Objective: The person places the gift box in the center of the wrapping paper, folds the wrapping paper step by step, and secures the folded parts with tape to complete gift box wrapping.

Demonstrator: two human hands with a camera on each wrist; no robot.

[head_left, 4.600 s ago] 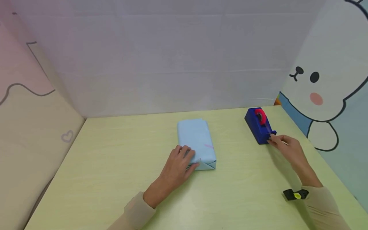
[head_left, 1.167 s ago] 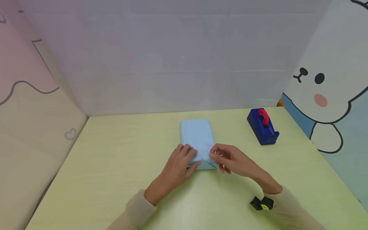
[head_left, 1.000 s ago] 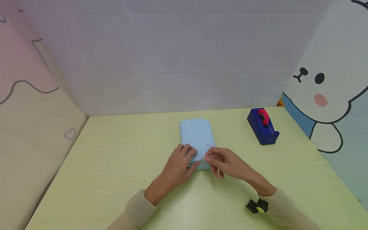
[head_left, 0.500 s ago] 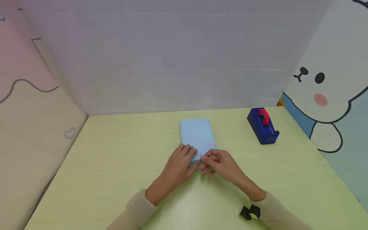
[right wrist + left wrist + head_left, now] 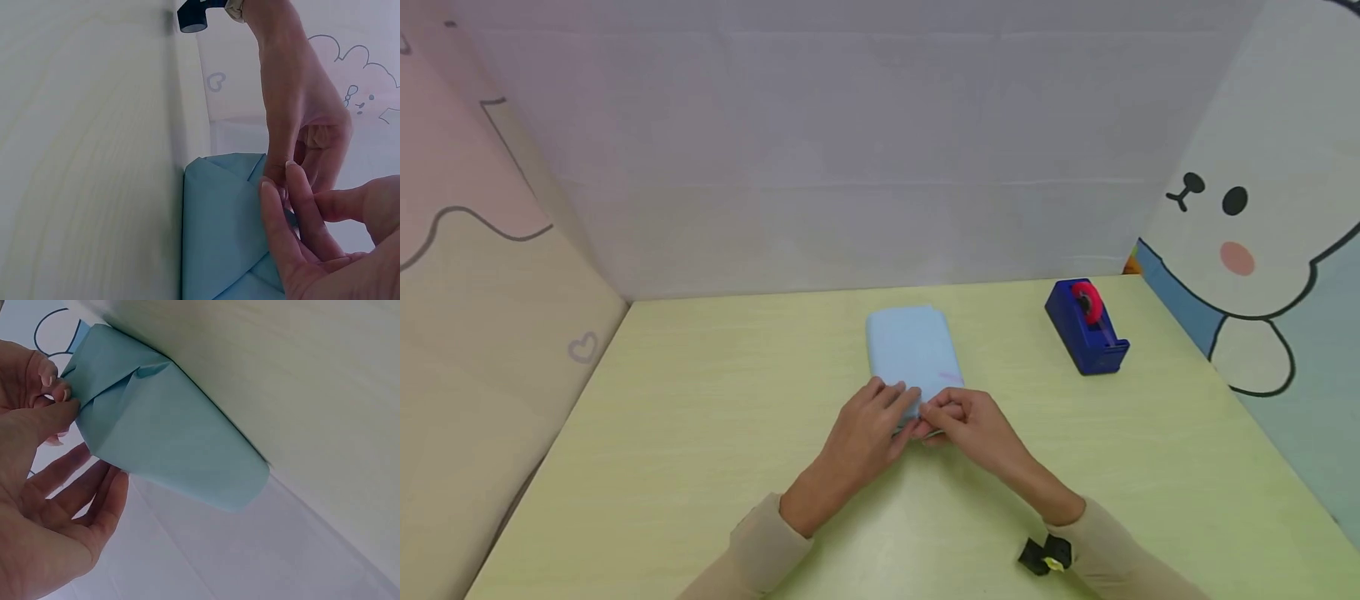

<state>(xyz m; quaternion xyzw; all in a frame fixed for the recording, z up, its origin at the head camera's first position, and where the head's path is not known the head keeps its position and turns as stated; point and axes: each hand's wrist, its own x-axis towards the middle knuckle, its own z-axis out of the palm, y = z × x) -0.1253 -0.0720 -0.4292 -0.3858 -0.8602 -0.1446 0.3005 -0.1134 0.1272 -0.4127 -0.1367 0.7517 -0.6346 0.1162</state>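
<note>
A light blue paper-wrapped parcel (image 5: 913,350) lies on the table, its near end folded into overlapping flaps, which show in the left wrist view. My left hand (image 5: 861,437) holds this end, fingers over the top edge and thumb (image 5: 59,419) on the folded flap. My right hand (image 5: 981,429) is at the same edge, right beside the left thumb. Its thumb and fingertips (image 5: 290,165) pinch together over the flap's tip. The short piece of tape it drew from the dispenser is hidden between the fingers.
A blue tape dispenser (image 5: 1084,333) with a red-cored tape roll (image 5: 1087,302) stands on the table (image 5: 700,417) to the right of the parcel. A white sheet (image 5: 880,167) rises behind the table, and printed panels (image 5: 1262,250) flank both sides.
My right hand has come from the dispenser's cutter to the parcel's near edge, then slid left until it meets the left thumb. The left hand has stayed on the parcel.
</note>
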